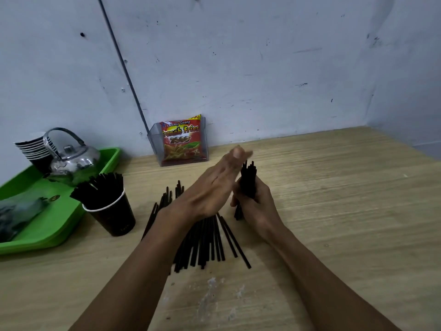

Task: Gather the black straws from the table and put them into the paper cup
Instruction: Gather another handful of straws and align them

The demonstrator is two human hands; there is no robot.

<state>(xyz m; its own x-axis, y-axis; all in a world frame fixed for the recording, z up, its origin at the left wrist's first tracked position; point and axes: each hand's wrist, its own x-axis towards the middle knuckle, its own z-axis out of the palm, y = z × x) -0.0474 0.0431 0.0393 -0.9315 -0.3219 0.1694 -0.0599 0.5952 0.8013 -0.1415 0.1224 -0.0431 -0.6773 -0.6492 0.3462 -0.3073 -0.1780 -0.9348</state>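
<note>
My right hand (256, 206) grips an upright bundle of black straws (248, 180) above the middle of the table. My left hand (214, 185) is flat with straight fingers, held against the left side and top of that bundle. Under my left forearm lies a loose pile of black straws (207, 240), fanned out on the wood. To the left stands a dark paper cup (114, 211) with a white rim, filled with several black straws that lean left.
A green tray (59, 225) at the left edge carries a metal kettle (71, 161), a stack of dark cups (33, 149) and a plastic bag. A clear holder with a red snack packet (182, 142) stands against the back wall. Bare wooden table (334, 187) stretches right.
</note>
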